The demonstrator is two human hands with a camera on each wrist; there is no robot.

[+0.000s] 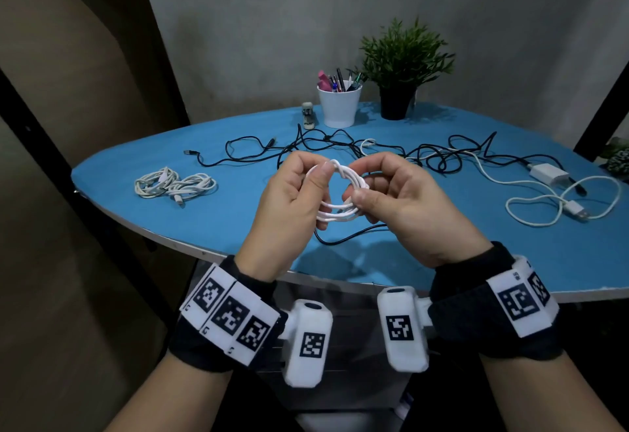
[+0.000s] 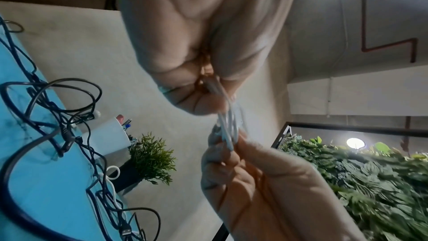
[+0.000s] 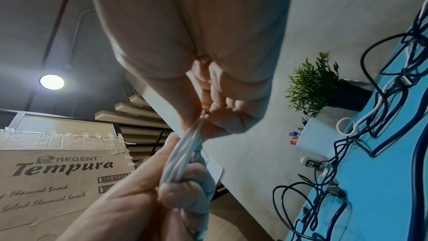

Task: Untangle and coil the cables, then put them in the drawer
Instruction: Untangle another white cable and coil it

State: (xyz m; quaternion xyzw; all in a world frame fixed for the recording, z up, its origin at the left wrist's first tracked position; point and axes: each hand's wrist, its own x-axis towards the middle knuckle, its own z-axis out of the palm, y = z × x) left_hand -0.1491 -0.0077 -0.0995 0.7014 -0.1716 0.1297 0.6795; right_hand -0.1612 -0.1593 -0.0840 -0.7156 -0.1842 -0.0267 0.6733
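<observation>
White round coiled cable [image 1: 335,193] spans between both hands above blue table [image 1: 238,213]; left hand [image 1: 289,207] and right hand [image 1: 405,200] each pinch opposite sides.

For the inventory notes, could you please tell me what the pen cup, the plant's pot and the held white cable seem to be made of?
Pen cup: smooth white, faint sheen; glazed ceramic or plastic, cannot tell which.
Plant's pot: matte black, probably plastic.
White cable: smooth, bending easily into tight loops between left hand and right hand; likely a rubbery plastic jacket.
</observation>
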